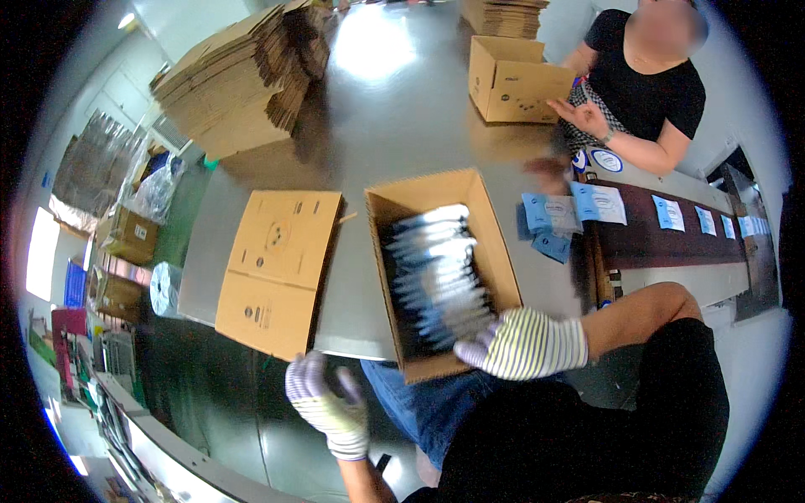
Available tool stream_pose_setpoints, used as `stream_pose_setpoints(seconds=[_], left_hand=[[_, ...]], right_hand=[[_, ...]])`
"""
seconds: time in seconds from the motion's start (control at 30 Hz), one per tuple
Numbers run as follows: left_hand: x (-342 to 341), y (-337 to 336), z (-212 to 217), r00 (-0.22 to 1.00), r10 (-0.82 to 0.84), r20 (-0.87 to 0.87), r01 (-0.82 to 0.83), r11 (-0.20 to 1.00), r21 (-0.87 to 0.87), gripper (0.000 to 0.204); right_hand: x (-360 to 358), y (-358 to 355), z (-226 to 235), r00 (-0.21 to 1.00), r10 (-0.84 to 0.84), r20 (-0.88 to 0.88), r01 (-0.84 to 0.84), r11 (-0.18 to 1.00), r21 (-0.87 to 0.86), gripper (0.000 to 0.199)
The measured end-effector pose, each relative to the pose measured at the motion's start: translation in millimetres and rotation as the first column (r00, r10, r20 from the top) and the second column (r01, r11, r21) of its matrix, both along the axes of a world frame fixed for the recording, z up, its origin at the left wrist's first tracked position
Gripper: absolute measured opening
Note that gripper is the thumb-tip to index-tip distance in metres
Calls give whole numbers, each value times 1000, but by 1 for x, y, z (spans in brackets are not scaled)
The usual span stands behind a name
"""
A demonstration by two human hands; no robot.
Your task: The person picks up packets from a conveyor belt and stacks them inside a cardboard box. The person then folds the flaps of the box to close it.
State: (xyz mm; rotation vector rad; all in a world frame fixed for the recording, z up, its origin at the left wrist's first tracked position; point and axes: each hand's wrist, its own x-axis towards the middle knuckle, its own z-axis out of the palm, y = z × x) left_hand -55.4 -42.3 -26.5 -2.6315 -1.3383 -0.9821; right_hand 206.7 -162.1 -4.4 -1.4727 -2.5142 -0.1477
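An open cardboard box stands at the table's near edge, slightly tilted in view. Inside it, a row of blue-and-white soft packets is packed on edge. My right hand, in a striped knit glove, lies over the box's near right corner. Its fingers reach inward beside the nearest packets; whether they grip anything is unclear. My left hand, gloved alike, is raised off the table's near edge with fingers apart and nothing in it. Just beyond its fingertips lies a flattened carton.
Loose blue packets lie right of the box. More packets sit spaced along a dark conveyor belt. A co-worker stands at the far right by another open box. Flattened cartons are stacked at far left.
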Motion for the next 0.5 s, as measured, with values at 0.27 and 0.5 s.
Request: stream_pose_setpoints(seconds=[0.27, 0.5], left_hand=[[-38, 97, -99, 834, 285, -472, -435, 867, -244, 82], [-58, 149, -139, 833, 273, -482, -418, 881, -223, 71]], right_hand=[[88, 206, 4, 698, -636, 329, 462, 751, 472, 49], [10, 245, -37, 933, -337, -127, 337, 941, -22, 33]])
